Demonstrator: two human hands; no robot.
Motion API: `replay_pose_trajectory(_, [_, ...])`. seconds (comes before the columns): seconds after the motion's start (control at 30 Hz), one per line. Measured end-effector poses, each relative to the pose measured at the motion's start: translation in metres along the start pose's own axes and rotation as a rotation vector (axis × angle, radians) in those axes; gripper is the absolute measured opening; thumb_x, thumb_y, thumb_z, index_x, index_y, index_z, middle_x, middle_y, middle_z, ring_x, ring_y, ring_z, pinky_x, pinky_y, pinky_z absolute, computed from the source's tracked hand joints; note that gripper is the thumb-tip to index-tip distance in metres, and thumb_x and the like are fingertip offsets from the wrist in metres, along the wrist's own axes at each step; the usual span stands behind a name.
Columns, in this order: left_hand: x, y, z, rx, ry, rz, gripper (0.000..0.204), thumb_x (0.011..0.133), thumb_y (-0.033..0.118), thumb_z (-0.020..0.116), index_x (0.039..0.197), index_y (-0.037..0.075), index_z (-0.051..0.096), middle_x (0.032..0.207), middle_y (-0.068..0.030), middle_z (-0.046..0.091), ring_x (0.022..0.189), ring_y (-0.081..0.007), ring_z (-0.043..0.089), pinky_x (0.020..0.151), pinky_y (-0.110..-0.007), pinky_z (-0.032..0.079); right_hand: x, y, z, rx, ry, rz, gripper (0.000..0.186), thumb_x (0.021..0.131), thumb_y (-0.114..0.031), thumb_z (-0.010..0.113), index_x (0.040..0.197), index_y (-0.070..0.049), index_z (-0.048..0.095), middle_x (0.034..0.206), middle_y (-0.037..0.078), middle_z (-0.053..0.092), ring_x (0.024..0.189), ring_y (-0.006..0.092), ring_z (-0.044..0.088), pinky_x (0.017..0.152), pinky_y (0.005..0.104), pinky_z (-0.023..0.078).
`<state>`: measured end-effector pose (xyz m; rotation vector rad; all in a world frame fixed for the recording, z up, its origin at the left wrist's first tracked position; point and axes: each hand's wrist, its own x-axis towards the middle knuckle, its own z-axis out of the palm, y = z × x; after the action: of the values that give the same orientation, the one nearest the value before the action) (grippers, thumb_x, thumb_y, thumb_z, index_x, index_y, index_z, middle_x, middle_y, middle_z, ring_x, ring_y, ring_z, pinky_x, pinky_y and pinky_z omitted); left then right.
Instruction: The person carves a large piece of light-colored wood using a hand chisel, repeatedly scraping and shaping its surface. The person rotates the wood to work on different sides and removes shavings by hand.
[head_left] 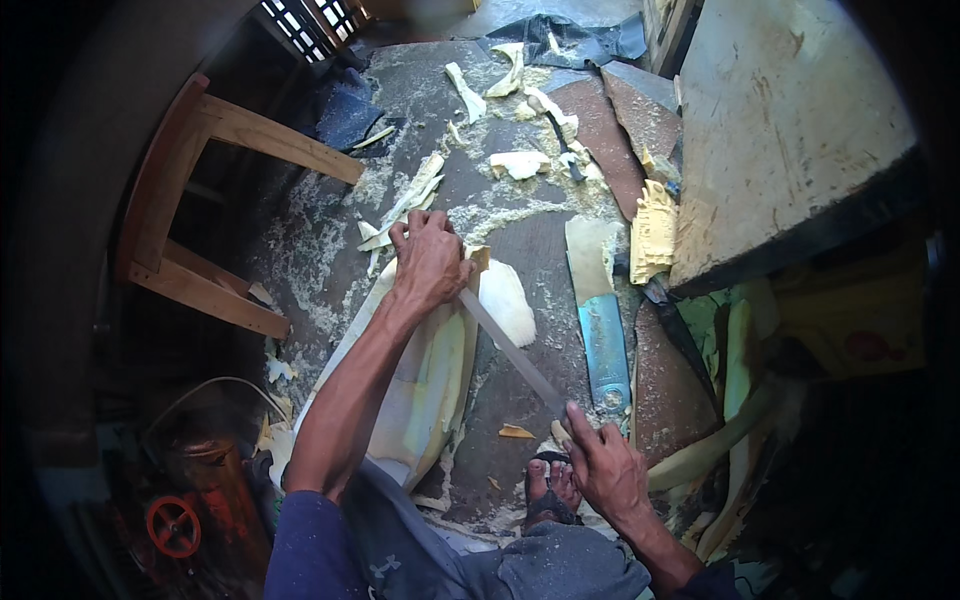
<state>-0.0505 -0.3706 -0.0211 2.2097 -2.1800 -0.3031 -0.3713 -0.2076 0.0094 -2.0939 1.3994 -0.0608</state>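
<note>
A long pale foam piece (427, 370), shaped like a seat pad, lies lengthwise between my legs. My left hand (430, 262) is closed over its far end, fingers curled and pressing down. My right hand (605, 468), lower and to the right, grips the near end of a long, thin knife (512, 352). The blade slants up to the left, and its tip reaches the foam edge beside my left hand. A rounded white foam offcut (505, 305) lies just right of the blade.
Foam scraps (520, 165) and crumbs litter the dark floor. A wooden frame (265, 145) stands left, above a rusty red tank (205, 490). On the right are a blue-and-beige strip (603, 350), a yellow foam chunk (653, 235), brown sheets (665, 385) and a large board (790, 120).
</note>
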Motion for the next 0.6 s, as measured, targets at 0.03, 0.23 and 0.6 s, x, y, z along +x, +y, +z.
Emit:
replay_pose_trajectory(0.03, [0.001,0.000,0.002,-0.012,0.010,0.013,0.029,0.079,0.036,0.086,0.087,0.008,0.084,0.118,-0.0099,0.066,0.127,-0.0328,0.046,0.109,-0.053,0.027,0.020,-0.007,0.001,-0.007,-0.034,0.020,0.066,0.099,-0.024,0.070,0.160,-0.027,0.045,0.087,0.013,0.055,0.062,0.0325,0.062,0.056,0.0469,0.054])
replay_pose_trajectory(0.23, [0.025,0.026,-0.013,-0.064,0.053,0.011,0.038,0.085,0.043,0.083,0.091,0.006,0.081,0.115,-0.0118,0.069,0.112,-0.0295,0.060,0.102,-0.054,0.037,0.167,-0.033,0.035,0.054,0.052,0.015,0.051,0.107,-0.037,0.056,0.155,-0.023,0.046,0.098,0.026,0.067,0.084,0.0471,0.071,0.070,0.0563,0.057])
replay_pose_trajectory(0.6, [-0.008,-0.018,-0.035,-0.392,0.164,-0.246,0.060,0.100,0.043,0.068,0.139,-0.003,0.060,0.125,-0.0262,0.070,0.117,-0.0356,0.070,0.098,-0.045,0.055,0.057,0.003,0.078,0.674,0.172,0.217,0.058,0.108,-0.027,0.058,0.160,-0.008,0.042,0.124,0.029,0.068,0.111,0.0440,0.071,0.094,0.0483,0.056])
